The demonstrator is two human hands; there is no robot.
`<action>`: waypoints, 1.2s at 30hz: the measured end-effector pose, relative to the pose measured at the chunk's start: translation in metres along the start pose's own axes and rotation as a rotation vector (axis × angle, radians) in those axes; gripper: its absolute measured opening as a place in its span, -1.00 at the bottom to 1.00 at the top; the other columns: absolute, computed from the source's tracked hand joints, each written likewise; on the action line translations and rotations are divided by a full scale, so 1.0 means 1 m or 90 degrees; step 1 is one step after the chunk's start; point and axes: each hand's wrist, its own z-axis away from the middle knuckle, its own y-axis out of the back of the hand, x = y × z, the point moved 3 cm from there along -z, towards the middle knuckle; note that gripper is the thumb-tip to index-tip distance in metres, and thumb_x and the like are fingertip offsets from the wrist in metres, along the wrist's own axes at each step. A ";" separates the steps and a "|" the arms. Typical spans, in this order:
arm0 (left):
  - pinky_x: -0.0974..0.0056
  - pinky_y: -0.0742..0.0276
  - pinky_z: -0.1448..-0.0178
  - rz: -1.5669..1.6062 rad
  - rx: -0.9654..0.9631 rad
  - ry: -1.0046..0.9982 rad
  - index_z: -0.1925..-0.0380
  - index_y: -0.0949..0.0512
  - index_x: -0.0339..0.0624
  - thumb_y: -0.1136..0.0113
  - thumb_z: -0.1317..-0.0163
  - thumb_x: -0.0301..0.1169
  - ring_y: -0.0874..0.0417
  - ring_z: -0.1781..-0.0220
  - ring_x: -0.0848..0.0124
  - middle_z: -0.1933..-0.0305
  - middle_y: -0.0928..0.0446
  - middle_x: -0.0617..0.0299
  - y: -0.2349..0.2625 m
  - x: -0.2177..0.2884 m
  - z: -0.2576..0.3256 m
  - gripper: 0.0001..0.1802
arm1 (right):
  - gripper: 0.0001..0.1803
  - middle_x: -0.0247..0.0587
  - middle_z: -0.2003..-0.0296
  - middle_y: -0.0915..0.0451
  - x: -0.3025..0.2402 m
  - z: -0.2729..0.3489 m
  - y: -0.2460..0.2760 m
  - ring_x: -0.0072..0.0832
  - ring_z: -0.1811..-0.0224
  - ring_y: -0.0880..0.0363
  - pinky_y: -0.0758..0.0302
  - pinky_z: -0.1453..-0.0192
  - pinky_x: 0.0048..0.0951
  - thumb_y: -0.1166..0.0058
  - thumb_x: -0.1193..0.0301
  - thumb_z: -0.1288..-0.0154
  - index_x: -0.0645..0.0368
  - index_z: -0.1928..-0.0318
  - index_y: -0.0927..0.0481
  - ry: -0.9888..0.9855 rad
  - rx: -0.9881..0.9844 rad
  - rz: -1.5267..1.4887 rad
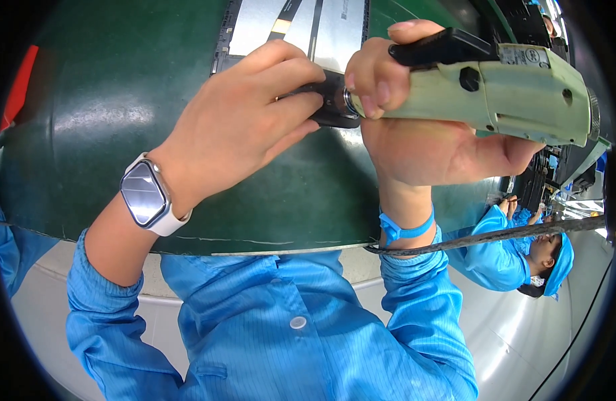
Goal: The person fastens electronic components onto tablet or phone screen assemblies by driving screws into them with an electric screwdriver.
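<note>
A pale green electric screwdriver [475, 93] with a black lever lies in my right hand [415, 140], which is closed around its body. Its front end points left, toward my left hand [244, 117]. The fingers of that hand are bent and closed at the black part [334, 103] just ahead of the screwdriver's metal collar. What their tips pinch is hidden. Beyond my hands, a flat silver panel [254, 27] with a dark frame rests on the green table, and a dark strip [284, 19] with a tan patch lies on it.
The green table [114, 154] has its near edge close to my body. A black cable [502, 235] runs past my right wrist to the right. A red object [19, 90] is at far left. Another person in blue [498, 257] works at right.
</note>
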 end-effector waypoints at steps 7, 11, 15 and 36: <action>0.26 -0.60 -0.02 -0.046 0.013 -0.005 0.31 -0.63 -0.19 -0.39 -0.02 -0.42 -0.53 -0.06 0.30 0.08 -0.53 0.26 0.003 0.000 -0.001 -0.78 | 0.40 -0.17 0.45 -0.45 0.000 0.000 -0.004 -0.35 0.43 -0.34 -0.25 0.30 -0.36 0.55 -0.71 0.07 0.51 -0.16 -0.37 0.001 -0.024 -0.009; 0.23 -0.63 0.02 -0.067 0.000 -0.032 0.24 -0.63 -0.22 -0.38 -0.02 -0.41 -0.53 -0.07 0.27 0.04 -0.52 0.24 0.003 0.005 0.000 -0.73 | 0.41 -0.16 0.45 -0.45 -0.001 0.001 -0.006 -0.37 0.45 -0.31 -0.24 0.32 -0.39 0.55 -0.71 0.07 0.51 -0.17 -0.37 -0.001 0.014 -0.015; 0.15 -0.63 -0.05 -0.147 -0.019 -0.081 0.13 -0.61 -0.30 -0.43 0.07 -0.43 -0.57 -0.10 0.13 -0.01 -0.54 0.11 -0.004 0.010 0.004 -0.57 | 0.39 -0.19 0.46 -0.45 -0.011 0.005 0.000 -0.39 0.47 -0.29 -0.21 0.34 -0.45 0.59 -0.69 0.03 0.50 -0.20 -0.36 0.011 0.042 -0.024; 0.10 -0.63 -0.04 -0.148 0.006 0.036 0.24 -0.63 -0.33 -0.47 0.13 -0.51 -0.61 -0.09 0.05 0.03 -0.58 0.04 -0.013 0.026 -0.014 -0.63 | 0.37 -0.26 0.48 -0.41 -0.079 0.028 0.071 -0.44 0.48 -0.27 -0.22 0.27 -0.40 0.65 -0.66 -0.04 0.43 -0.28 -0.37 0.198 0.103 0.080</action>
